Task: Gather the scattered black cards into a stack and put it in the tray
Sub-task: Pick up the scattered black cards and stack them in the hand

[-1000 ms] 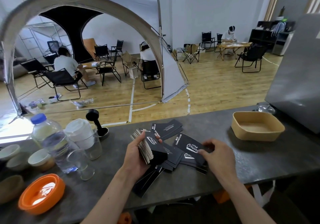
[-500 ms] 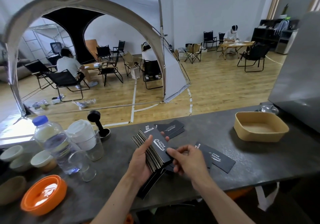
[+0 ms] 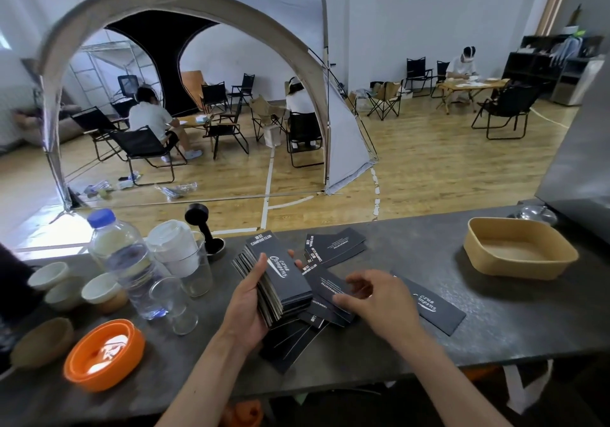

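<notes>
My left hand [image 3: 246, 307] grips a thick stack of black cards [image 3: 280, 274] above the grey counter, thumb across the top card. My right hand [image 3: 379, 297] reaches onto loose black cards [image 3: 325, 289] lying just right of the stack, its fingers curled on one of them. More black cards lie apart: a small pile [image 3: 336, 246] farther back, one long card [image 3: 429, 304] to the right, and some [image 3: 290, 344] under the stack. The tan tray [image 3: 521, 255] stands empty at the right of the counter.
At the left stand a water bottle [image 3: 122, 261], glass cups [image 3: 175, 304], a white paper cup in a glass [image 3: 178, 251], small ceramic cups [image 3: 99, 294], an orange lid [image 3: 102, 354] and a black tamper [image 3: 204, 228]. A metal appliance [image 3: 581, 162] rises behind the tray.
My right hand has moved from the stack down to the loose cards right of it. The stack in my left hand has stayed in place, slightly flatter.
</notes>
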